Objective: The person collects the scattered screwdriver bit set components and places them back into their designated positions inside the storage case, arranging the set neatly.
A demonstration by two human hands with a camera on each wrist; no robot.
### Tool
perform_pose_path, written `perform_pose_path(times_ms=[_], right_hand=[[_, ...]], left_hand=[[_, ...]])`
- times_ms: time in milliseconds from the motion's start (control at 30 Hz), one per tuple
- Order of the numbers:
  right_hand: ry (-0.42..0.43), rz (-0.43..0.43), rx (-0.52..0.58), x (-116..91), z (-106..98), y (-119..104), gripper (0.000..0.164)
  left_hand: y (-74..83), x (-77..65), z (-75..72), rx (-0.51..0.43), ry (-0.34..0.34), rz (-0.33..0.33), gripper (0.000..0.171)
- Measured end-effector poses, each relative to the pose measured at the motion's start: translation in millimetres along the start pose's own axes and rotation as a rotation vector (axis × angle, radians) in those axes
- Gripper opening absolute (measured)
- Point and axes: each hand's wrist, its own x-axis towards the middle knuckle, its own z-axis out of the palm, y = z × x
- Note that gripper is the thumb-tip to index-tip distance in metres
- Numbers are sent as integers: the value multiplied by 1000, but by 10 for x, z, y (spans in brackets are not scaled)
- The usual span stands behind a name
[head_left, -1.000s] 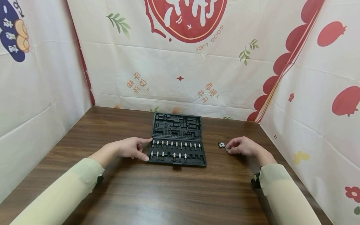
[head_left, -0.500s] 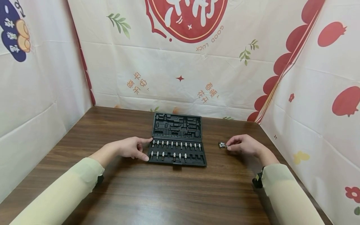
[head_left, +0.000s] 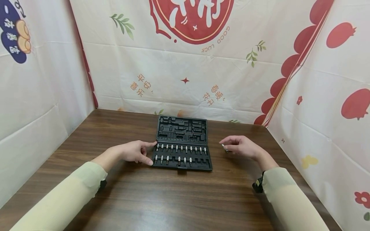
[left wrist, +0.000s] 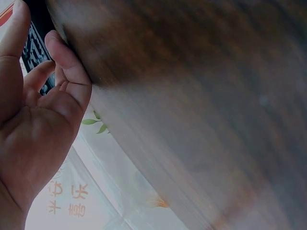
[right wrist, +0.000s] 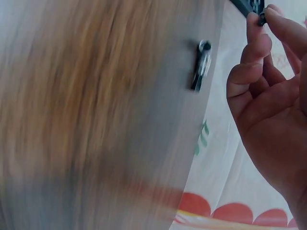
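Observation:
In the head view an open black socket case [head_left: 182, 163] lies on the table, two rows of silver bit sockets [head_left: 181, 149] in its lower half. My left hand [head_left: 133, 151] rests at the case's left edge, index finger at the hinge corner and thumb at the front corner. To the right of the case, my right hand [head_left: 244, 148] pinches a small bit socket [right wrist: 262, 19] between thumb and index finger; only its dark end shows in the right wrist view. Loose bit sockets [right wrist: 201, 64] lie on the table by that hand.
The case lid [head_left: 182, 129] leans back, its moulded recesses bare. Several slots [head_left: 200, 161] at the right of the front row hold nothing. A wooden table [head_left: 173, 199] carries everything, with printed cloth walls [head_left: 179, 64] behind and at both sides.
My right hand has picked a bit socket from the loose ones, lifted, and moved left toward the case. The left hand has stayed at the case's left edge.

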Motion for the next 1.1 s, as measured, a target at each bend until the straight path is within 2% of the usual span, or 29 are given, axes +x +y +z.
perform_pose_path(times_ms=[333,667,900,1100], right_hand=[[-44,-70,43,143,228,-260,40],[-39,-89,72,262,455,-495,35],[-76,-99,124,329,623,-653,33],[-93,-140,121,393,739,-747,30]], left_hand=[[11,-22,-2,7,-11,5,100],[18,-11,9,-8,-4,-6,99],[12,-10,7,-3,-3,6,100],[8,-6,5,-4,-8,1,99]])
